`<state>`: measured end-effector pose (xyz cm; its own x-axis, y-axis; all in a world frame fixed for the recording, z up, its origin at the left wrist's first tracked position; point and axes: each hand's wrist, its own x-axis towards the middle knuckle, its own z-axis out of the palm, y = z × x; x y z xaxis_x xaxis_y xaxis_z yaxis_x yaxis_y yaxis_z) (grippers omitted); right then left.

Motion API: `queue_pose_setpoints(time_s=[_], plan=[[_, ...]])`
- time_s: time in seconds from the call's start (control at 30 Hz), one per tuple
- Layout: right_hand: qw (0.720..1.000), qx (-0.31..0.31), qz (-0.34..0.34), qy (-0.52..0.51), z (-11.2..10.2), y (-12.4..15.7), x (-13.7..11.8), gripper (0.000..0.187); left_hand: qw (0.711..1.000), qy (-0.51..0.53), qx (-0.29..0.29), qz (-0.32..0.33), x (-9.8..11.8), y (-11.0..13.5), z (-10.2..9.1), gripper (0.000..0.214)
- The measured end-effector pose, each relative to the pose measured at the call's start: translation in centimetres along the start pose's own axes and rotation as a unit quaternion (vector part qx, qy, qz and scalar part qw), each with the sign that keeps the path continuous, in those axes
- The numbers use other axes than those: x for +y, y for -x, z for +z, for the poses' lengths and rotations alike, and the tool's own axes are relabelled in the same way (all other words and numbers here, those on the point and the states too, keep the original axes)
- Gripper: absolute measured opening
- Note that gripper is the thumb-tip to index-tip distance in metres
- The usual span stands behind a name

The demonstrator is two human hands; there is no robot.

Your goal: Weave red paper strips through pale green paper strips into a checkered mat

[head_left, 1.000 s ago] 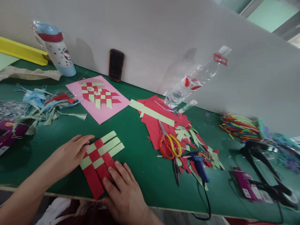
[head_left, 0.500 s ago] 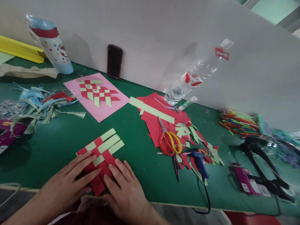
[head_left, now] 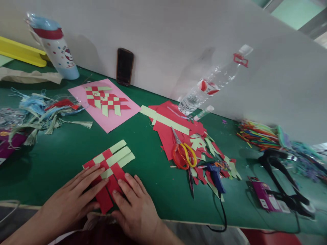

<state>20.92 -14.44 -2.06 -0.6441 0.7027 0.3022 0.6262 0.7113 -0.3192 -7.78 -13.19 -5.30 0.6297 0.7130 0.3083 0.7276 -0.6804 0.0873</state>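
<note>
A half-woven mat of red and light green paper strips (head_left: 111, 165) lies near the front edge of the green table (head_left: 153, 180). My left hand (head_left: 74, 200) rests flat on the mat's lower left, fingers stretched out over the red strips. My right hand (head_left: 135, 207) lies flat on its lower right corner, fingers spread. Neither hand grips anything. A finished red and green weave sits on a pink sheet (head_left: 104, 105) further back.
Red paper sheets with a green strip (head_left: 168, 124), orange-yellow scissors (head_left: 182, 153) and a blue glue gun (head_left: 216, 177) lie to the right. A tilted water bottle (head_left: 209, 86), a phone (head_left: 124, 66), a decorated cup (head_left: 57, 46), tassels (head_left: 43, 114) and colourful sticks (head_left: 258, 134) stand around.
My left hand slid from the mat's upper left edge down onto its lower left part. The right hand stays put. The view shifted slightly.
</note>
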Motion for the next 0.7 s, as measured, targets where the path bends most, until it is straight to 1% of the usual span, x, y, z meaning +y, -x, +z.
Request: queue_pose_setpoints(time_s=[0.1, 0.2, 0.3, 0.47, 0.6, 0.7], plan=[[1.000, -0.002, 0.001, 0.002, -0.06, -0.01, -0.12, 0.049, 1.000, 0.003, 0.015, 0.009, 0.04, -0.28, -0.24, 0.047], [0.999, -0.013, -0.034, 0.006, -0.15, -0.02, -0.26, 0.051, 1.000, -0.007, 0.018, 0.020, 0.05, -0.50, -0.40, 0.045], [0.997, -0.047, -0.067, 0.017, -0.33, -0.09, -0.27, 0.049, 0.999, -0.020, 0.021, 0.028, -0.10, -0.53, -0.38, 0.044], [0.994, -0.086, -0.064, 0.013, -0.79, -0.35, -0.10, 0.050, 0.999, -0.004, 0.009, 0.034, -0.54, -0.34, -0.24, 0.046], [0.995, -0.076, -0.068, 0.017, -0.99, -0.46, -0.05, 0.048, 0.999, 0.017, 0.009, 0.028, -0.74, -0.10, -0.08, 0.051], [0.995, -0.073, -0.069, 0.019, -0.97, -0.43, -0.13, 0.048, 1.000, 0.013, 0.011, 0.026, -0.84, -0.13, -0.25, 0.047]])
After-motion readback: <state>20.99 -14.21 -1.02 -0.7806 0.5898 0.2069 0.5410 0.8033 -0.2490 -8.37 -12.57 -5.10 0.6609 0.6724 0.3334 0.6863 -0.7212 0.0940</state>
